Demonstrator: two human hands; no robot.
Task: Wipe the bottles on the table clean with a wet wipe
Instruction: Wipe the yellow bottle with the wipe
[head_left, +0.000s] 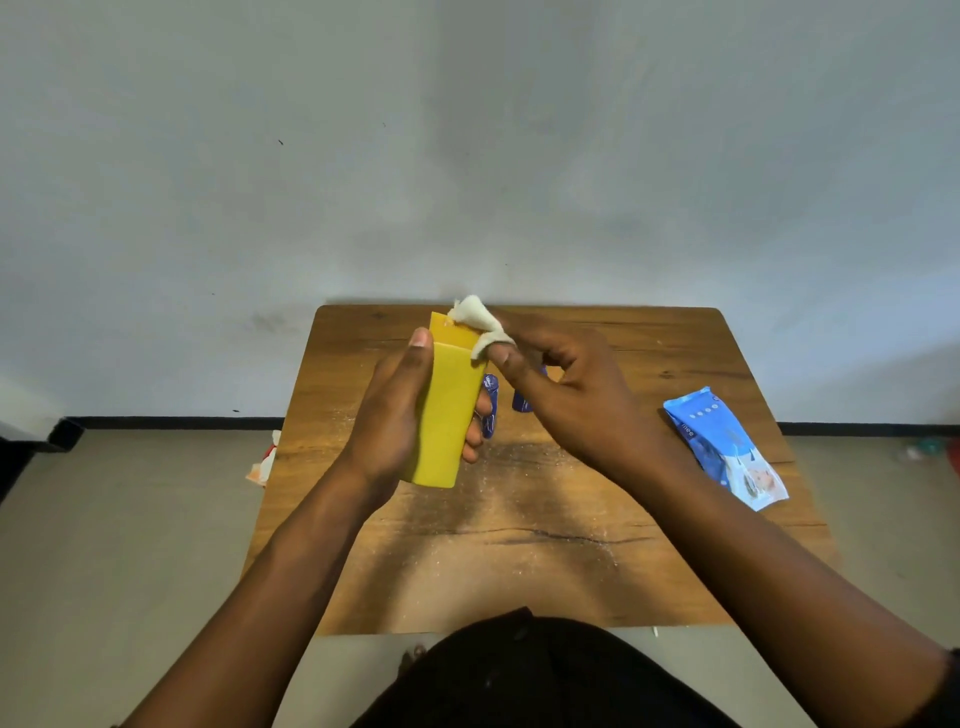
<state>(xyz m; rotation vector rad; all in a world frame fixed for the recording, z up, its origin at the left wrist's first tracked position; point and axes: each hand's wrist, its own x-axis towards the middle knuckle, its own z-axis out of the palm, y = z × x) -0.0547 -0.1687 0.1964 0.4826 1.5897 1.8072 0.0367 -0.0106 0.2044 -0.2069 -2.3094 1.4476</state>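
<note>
Item 1, right hand (566, 395): fingers (501, 358) pinch a crumpled white wet wipe (480, 325) between thumb and forefinger, pressing it to the top edge of the yellow bottle (449, 405). The remaining fingers are curled loosely behind.

Item 2, left hand (395, 415): fingers wrapped round the yellow bottle, thumb up along its near face, fingertips showing on the far side. The bottle is held lifted above the bench (545, 545), roughly upright with its top tilted away from the person.

Item 3, yellow bottle: flat-sided, plain and bright. No dirt can be made out on the visible face; whether it is already clean cannot be told.

Item 4, blue bottles (491, 405): at least one, perhaps two, small dark blue containers on the bench directly behind the hands, mostly hidden. Number and condition uncertain.

Item 5, wipe packet (727, 449): blue and white, lying flat near the right edge of the bench, well apart from the hands.

Item 6, bench: brown wood grain, dusted with pale specks around the middle.

Item 7, small orange and white object (265, 462): partly visible past the left edge of the bench; identity unclear.

Progress, as a judgement: wiping is under way on the yellow bottle, with work at its top end. The blue bottles sit unhandled on the bench and probably remain to be wiped, so the task looks no more than partway through.
</note>
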